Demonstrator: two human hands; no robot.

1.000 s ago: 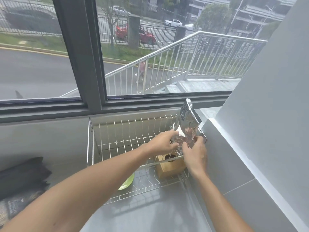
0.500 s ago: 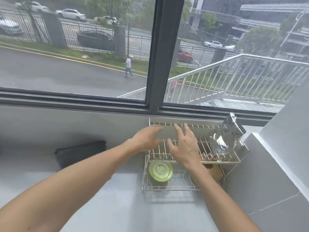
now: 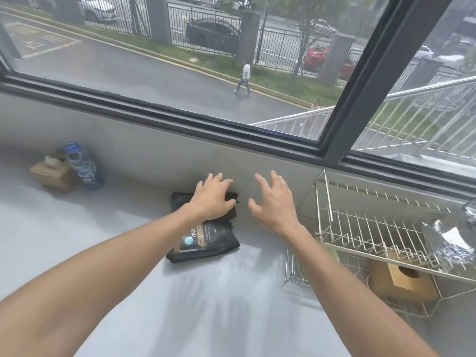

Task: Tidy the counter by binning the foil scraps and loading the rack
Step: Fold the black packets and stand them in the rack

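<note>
My left hand (image 3: 212, 199) hovers with spread fingers over the far end of a black packet (image 3: 206, 240) lying on the grey counter; touching or not, I cannot tell. My right hand (image 3: 273, 204) is open beside it, over bare counter near the wall. A two-tier wire dish rack (image 3: 360, 228) stands at the right. Crumpled foil (image 3: 448, 243) lies on its upper tier at the right edge. A wooden box (image 3: 401, 276) with a round hole sits on the lower tier, and a sliver of a green plate (image 3: 332, 251) shows behind my right forearm.
At the far left a blue-capped bottle (image 3: 85, 166) stands against a brown tissue box (image 3: 51, 173). The low grey wall (image 3: 154, 155) under the window runs behind everything. The counter surface (image 3: 206, 305) stretches toward me between my arms.
The foil was let go and lies on the rack's upper tier. Both hands and the view have swung left from the rack to the black packet.
</note>
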